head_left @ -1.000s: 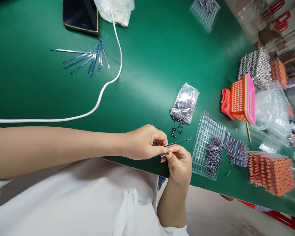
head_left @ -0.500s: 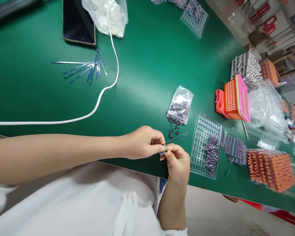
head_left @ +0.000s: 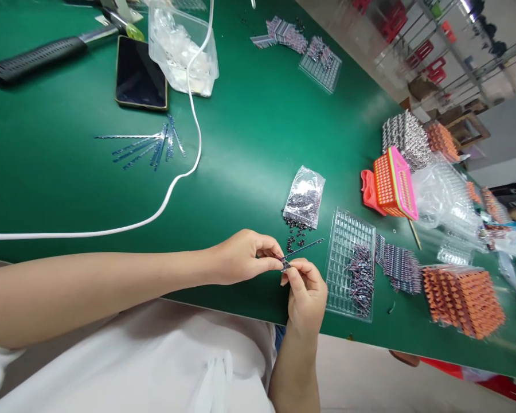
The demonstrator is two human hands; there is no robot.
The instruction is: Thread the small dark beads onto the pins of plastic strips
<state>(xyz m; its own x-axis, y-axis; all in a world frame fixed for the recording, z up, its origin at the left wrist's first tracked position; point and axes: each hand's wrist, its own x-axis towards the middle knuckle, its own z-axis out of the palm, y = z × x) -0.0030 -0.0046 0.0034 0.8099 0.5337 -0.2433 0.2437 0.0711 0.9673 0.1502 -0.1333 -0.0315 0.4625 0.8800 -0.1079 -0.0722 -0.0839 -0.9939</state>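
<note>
The person's two hands meet close to the near edge of the green table (head_left: 249, 143), fingertip to fingertip. The thin strip (head_left: 308, 246) is located at this meeting place: its inner end is at the left hand (head_left: 237, 258), and from there its long axis goes to the right and a little away from the body, passing above the fingers of the right hand (head_left: 308, 293). Its outer end is free in the air.

The left thumb and fingers appear to be closed on the inner end of the strip. The right thumb and finger are pinched together at a small dark piece (head_left: 286, 265), which lies between the tips of both hands; how this piece sits against the strip is too small to tell.

Just beyond the strip there are loose dark beads (head_left: 300, 228), and behind them a clear bag (head_left: 305, 196). The plastic tray (head_left: 339, 246) stands to the right, nearer to the right hand than to the left.
</note>
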